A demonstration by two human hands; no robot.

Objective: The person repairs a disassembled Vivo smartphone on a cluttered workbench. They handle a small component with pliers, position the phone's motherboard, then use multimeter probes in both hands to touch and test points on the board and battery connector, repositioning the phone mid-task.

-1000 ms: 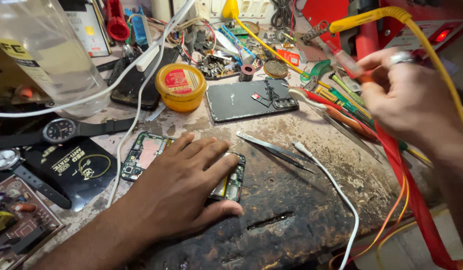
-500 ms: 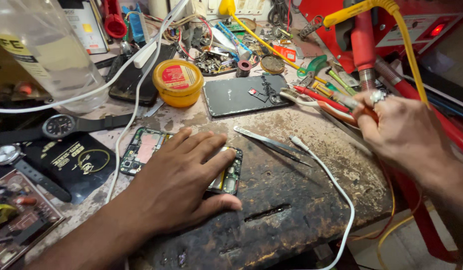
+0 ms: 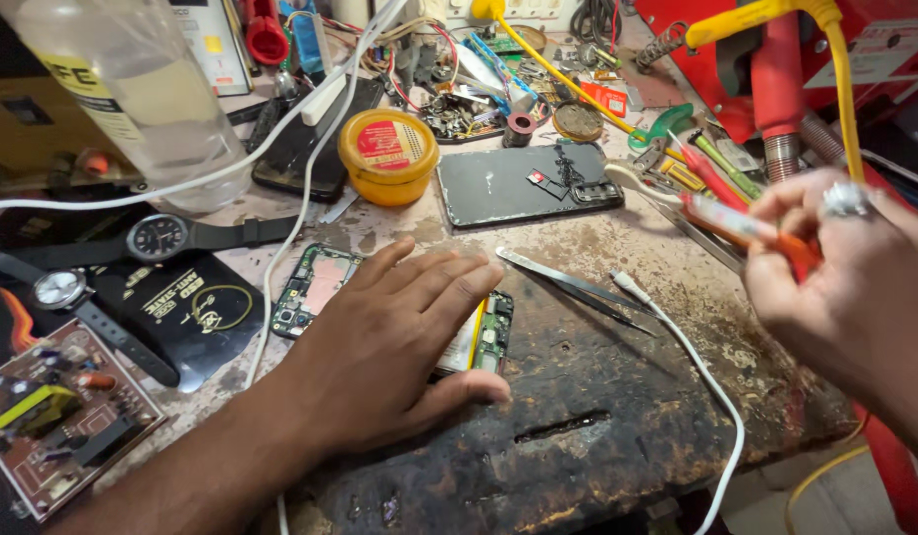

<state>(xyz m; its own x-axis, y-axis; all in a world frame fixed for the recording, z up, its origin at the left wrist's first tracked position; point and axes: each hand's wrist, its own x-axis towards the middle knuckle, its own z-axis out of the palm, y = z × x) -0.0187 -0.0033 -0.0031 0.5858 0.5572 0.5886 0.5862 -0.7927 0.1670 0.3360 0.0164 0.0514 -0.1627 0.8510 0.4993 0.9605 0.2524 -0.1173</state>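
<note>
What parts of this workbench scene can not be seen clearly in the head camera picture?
- Opened phone: its middle is covered by the left hand.
- Red-handled tool: blurred, and the right hand hides its handle end, so its kind is unclear.
- White cable: runs off the bottom edge.
- Circuit board: cut off by the left edge.
- Clear bottle: top cut off by the upper edge.

Worn, stained bench point(image 3: 617, 436). Lying on it: opened phone point(image 3: 320, 287), tweezers point(image 3: 573, 282) beside a white cable point(image 3: 692, 357), dark back panel point(image 3: 523, 183), yellow tin point(image 3: 387, 156), two watches point(image 3: 162, 238) point(image 3: 62, 292), circuit board point(image 3: 57, 421), clear bottle point(image 3: 132, 89).
</note>
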